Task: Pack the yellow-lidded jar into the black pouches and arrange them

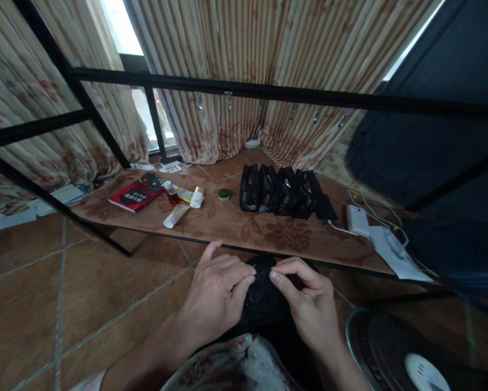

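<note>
Over my lap, a black, soft, pouch-like fabric item [262, 296] is pinched between both hands. My left hand [221, 290] grips its upper left edge with thumb and index finger, the little finger sticking out. From the other side my right hand [309, 293] pinches its upper right part. The fingertips are a short gap apart, and my hands hide parts of the item. Beyond it, on the low brown cloth-covered bench [227, 231], several similar black mesh pouches [282, 190] stand side by side, with contents I cannot make out.
Left on the bench lie a red book [138, 193], a small bottle [171, 193], a cream tube [176, 215], a white bottle [196, 197] and a green-lidded jar [223, 194]. A white power bank [356, 220] with cables lies right. A black metal bar [244, 87] with clips crosses above.
</note>
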Tool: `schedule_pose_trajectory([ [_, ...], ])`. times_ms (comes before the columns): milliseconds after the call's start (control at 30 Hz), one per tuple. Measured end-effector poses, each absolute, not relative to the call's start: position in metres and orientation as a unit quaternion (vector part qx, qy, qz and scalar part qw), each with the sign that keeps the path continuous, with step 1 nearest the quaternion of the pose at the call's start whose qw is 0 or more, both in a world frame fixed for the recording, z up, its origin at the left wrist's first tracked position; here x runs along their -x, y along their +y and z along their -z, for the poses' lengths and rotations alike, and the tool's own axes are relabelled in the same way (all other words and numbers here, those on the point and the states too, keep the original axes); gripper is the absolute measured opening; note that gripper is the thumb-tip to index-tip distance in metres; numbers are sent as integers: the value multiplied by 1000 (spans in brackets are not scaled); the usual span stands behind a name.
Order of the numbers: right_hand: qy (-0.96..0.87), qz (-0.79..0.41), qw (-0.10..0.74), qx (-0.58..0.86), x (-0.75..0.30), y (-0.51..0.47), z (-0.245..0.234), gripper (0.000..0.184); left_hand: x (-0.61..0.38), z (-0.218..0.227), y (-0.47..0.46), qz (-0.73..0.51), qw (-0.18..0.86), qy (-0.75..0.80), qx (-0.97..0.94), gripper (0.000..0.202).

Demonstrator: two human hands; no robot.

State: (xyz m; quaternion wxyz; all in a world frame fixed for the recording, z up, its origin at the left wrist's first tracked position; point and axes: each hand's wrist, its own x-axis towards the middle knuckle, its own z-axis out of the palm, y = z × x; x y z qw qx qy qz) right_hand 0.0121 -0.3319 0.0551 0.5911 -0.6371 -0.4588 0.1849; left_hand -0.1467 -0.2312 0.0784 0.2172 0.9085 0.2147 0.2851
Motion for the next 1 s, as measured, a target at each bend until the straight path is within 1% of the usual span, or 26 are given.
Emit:
schedule_pose_trajectory([
  [67, -456, -225, 575, 641, -16, -333, -54, 12, 147, -77, -229, -281, 216, 218, -909, 18],
  [100, -464, -232, 559, 647, -17, -333, -55, 8, 147, -76, -229, -277, 216, 219, -910, 17],
  [133, -476, -228, 542, 654, -19, -333, -56, 9, 147, -75, -228, -274, 215, 219, -912, 17],
  [200, -503, -210, 510, 665, -19, -333, -59, 29, 146, -74, -229, -265, 214, 215, -915, 17],
  [233, -515, -213, 496, 666, -19, -333, -61, 34, 145, -73, -229, -261, 213, 212, -917, 17],
  [267, -523, -225, 487, 663, -18, -332, -62, 32, 144, -73, -230, -258, 214, 211, -918, 18],
  [333, -522, -250, 490, 652, -15, -331, -61, 17, 143, -72, -231, -256, 226, 215, -915, 18],
  [400, -508, -253, 508, 648, -15, -331, -57, 9, 145, -72, -230, -255, 257, 230, -903, 17],
  [500, -490, -229, 531, 653, -18, -333, -51, 7, 153, -75, -226, -245, 312, 254, -882, 33],
  [533, -487, -223, 536, 653, -19, -334, -50, 7, 155, -76, -224, -240, 323, 256, -879, 34],
  [667, -480, -202, 548, 655, -24, -336, -49, 6, 161, -79, -220, -233, 344, 258, -872, 24],
  [1000, -489, -184, 554, 649, -20, -337, -48, 4, 154, -71, -223, -285, 397, 299, -819, 11],
])
